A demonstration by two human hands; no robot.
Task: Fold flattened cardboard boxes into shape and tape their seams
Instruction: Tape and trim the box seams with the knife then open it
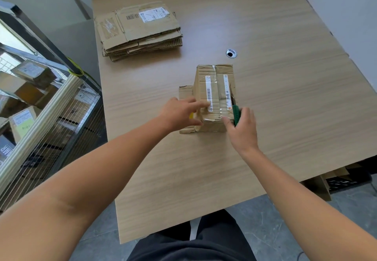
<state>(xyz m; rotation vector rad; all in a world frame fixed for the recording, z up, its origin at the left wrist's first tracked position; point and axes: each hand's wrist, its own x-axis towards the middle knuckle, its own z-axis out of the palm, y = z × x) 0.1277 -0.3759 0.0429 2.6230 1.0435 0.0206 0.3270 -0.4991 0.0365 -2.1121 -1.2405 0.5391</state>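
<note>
My left hand (179, 113) is pressing stretched fingers on the box (214, 89) standing on the table (285, 97), while my right hand (242, 126) is gripping a green tool (236, 114) at the box's near right corner. Tugging now could be sliding this light box or wrinkling the tape (212, 119) off its seam. My hands are hiding most of the tool and something yellow (191, 115) just left of the box.

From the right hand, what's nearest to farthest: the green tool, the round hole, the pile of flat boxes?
1. green tool, held in the right hand.
2. round hole, farther up the table, beyond the folded box.
3. pile of flat boxes, far away on the left.
</note>
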